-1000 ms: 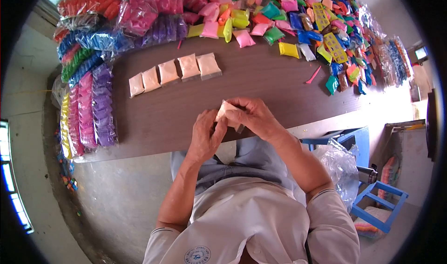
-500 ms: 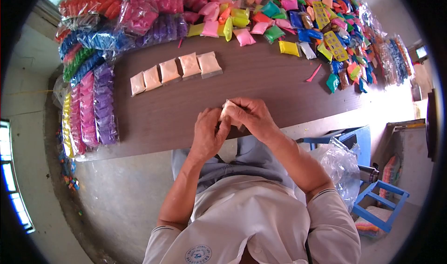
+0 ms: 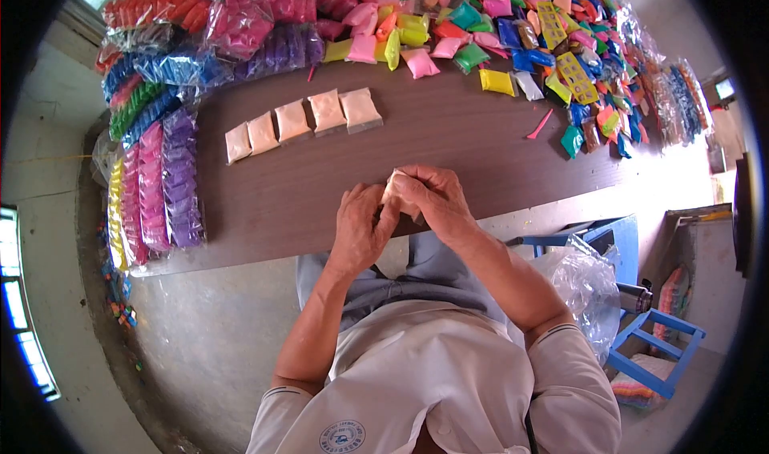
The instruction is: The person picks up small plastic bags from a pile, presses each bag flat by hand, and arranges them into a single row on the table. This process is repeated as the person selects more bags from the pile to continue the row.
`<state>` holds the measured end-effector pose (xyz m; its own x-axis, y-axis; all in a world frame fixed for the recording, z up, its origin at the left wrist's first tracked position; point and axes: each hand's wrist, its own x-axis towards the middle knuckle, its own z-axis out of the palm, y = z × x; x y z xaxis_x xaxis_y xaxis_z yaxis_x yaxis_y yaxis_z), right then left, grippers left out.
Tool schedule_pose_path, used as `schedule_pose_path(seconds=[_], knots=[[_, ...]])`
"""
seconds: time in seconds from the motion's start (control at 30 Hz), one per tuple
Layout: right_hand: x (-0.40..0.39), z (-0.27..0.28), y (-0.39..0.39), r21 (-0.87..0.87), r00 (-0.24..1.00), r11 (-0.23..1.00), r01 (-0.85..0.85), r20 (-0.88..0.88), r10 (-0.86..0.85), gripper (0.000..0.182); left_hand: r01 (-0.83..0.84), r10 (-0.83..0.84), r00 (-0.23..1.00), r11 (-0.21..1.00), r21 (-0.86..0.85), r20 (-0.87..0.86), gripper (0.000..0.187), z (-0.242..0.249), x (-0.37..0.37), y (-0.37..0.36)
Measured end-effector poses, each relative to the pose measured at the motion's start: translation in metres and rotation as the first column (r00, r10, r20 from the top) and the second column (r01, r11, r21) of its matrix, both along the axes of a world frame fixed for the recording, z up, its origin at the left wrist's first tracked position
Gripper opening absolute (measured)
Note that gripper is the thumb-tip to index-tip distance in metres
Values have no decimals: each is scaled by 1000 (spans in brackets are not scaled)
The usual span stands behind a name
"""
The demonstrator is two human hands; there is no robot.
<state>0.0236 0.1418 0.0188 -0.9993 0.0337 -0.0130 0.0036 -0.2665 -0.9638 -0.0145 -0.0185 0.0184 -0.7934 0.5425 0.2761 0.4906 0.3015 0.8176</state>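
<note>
while a packet [image 3: 409, 208] is held, five others [image 3: 293, 121] lie before purple packs [image 3: 280, 51].

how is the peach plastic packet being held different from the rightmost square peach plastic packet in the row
Position: the held peach plastic packet is between the left grip and right grip, while the rightmost square peach plastic packet lies untouched on the brown table.
Visibility: the held packet is largely covered; the row packet shows nearly its whole upper face.
Shared: both look pale peach.
</note>
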Motion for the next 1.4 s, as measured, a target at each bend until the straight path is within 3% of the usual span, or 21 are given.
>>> schedule_pose_path(seconds=[0.37, 0.43, 0.57, 0.67, 0.77, 0.83, 0.87, 0.93, 1.07, 1.13, 1.17, 1.23, 1.27, 1.33, 1.4], knots=[[1, 7, -4, 36, 997, 996, 83, 6, -83, 31, 1, 0, 1000, 1000, -27, 20, 22, -3, 0, -2], [1, 2, 3, 3, 998, 999, -32, 59, 32, 32, 9, -11, 999, 999, -39, -38, 22, 2, 2, 0], [0, 2, 13, 83, 996, 995, -56, 68, 51, 33, 9, -10, 998, 1000, -15, -63, 21, 1, 1, -1], [-2, -2, 23, 88, 990, 987, -134, -23, 137, 29, 0, 0, 1000, 1000, 5, 21, 21, -2, -1, -4], [4, 4, 30, 139, 968, 963, -231, 130, 213, 25, 15, -13, 1000, 998, -66, 29, 23, -3, 0, -4], [5, 6, 32, 403, 963, 881, -248, 203, 179, 21, -1, 1, 1000, 1000, 15, 1, 26, -2, -1, -2], [6, 5, 33, 405, 963, 880, -247, 202, 177, 21, 0, 0, 1000, 1000, 17, 0, 26, -2, -2, -3], [7, 4, 38, 641, 977, 757, -124, -55, 207, 21, 12, -13, 1000, 998, -61, -21, 26, -3, -2, -4], [-2, 16, 43, 628, 986, 778, -21, -116, 120, 22, 19, -21, 999, 997, -72, -31, 22, -3, -1, -2], [-27, 2, 51, 526, 978, 828, 194, -171, -121, 27, -34, 19, 989, 994, 100, 150, 20, -12, -1, -2], [-40, 1, 55, 528, 977, 826, 197, -175, -121, 27, -33, 18, 989, 994, 103, 146, 20, -12, 0, -2], [-69, 0, 61, 723, 930, 605, 334, -148, -337, 31, -36, 33, 994, 999, 24, 100, 18, -7, 1, -4], [-81, -4, 60, 720, 929, 606, 338, -153, -336, 31, -37, 34, 995, 999, 24, 95, 18, -4, 2, -4], [-103, -7, 51, 756, 863, 438, 486, -337, -376, 25, -59, 57, 996, 998, 22, 68, 17, 1, 3, -1], [-112, -7, 47, 799, 882, 403, 447, -319, -348, 22, -62, 61, 998, 998, 24, 29, 10, 0, 3, 0]])
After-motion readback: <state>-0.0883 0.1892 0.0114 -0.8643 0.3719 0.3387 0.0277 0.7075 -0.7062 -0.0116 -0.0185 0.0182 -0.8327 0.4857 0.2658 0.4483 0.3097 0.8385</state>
